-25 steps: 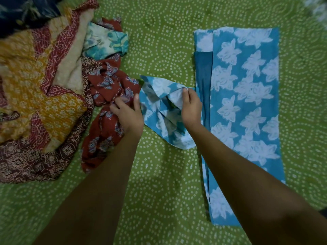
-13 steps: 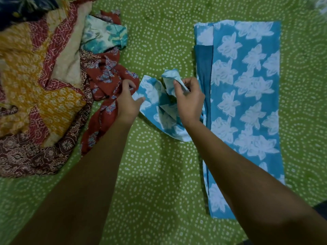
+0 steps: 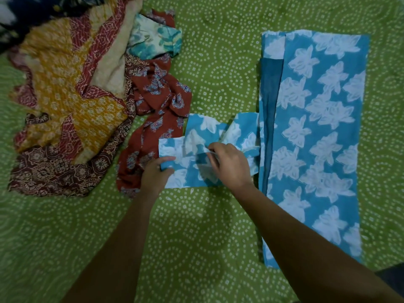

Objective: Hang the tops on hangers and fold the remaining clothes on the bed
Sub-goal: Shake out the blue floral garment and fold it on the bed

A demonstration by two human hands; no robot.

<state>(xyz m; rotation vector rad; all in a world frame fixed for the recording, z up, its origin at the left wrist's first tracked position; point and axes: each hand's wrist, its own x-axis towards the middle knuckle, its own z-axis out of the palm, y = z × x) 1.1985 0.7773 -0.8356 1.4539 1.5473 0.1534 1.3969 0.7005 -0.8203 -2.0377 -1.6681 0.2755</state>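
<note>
A blue garment with white flower print (image 3: 317, 132) lies folded lengthwise on the green bed cover (image 3: 196, 237), on the right. Its sleeve (image 3: 196, 132) sticks out to the left, spread almost flat. My left hand (image 3: 156, 173) pinches the sleeve's left cuff edge. My right hand (image 3: 229, 165) lies over the middle of the sleeve, its fingers gripping a fold of the blue cloth. A rust-red floral garment (image 3: 157, 99) lies crumpled just left of the sleeve.
A heap of clothes fills the upper left: a yellow and red printed piece (image 3: 65, 88), a dark maroon patterned piece (image 3: 54, 171) and a teal and cream piece (image 3: 155, 38). A dark object (image 3: 391, 278) shows at the lower right edge.
The bunched sleeve has been pulled open and laid flatter toward the left. Both hands moved down and nearer to me; my left hand now holds the cuff edge.
</note>
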